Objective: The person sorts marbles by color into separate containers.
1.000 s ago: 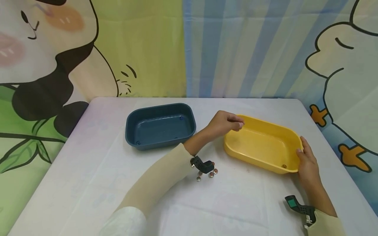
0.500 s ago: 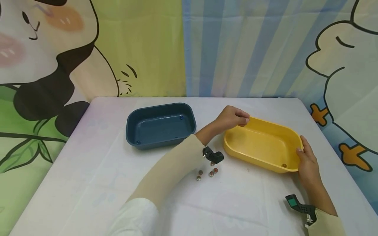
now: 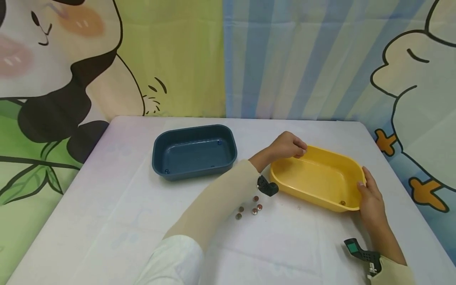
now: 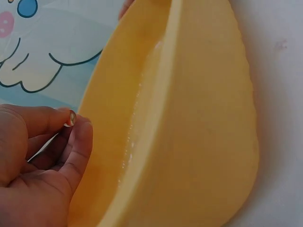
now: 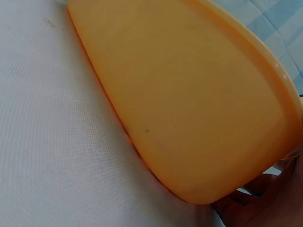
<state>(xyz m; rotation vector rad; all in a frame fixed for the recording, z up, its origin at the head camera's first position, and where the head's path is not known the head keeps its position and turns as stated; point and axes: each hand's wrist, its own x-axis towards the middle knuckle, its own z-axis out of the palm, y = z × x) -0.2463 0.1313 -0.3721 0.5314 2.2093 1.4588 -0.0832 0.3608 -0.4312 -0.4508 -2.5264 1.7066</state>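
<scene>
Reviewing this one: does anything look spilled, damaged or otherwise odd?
Only small things: a faint reddish mark on the white cloth beside the yellow tray, and a dark speck on the tray's outer wall, odd as they break the surrounding colour. The loose marbles sit close together, seemingly set out rather than spilled.

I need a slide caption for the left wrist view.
Left hand pinches a small marble at the yellow tray.
</scene>
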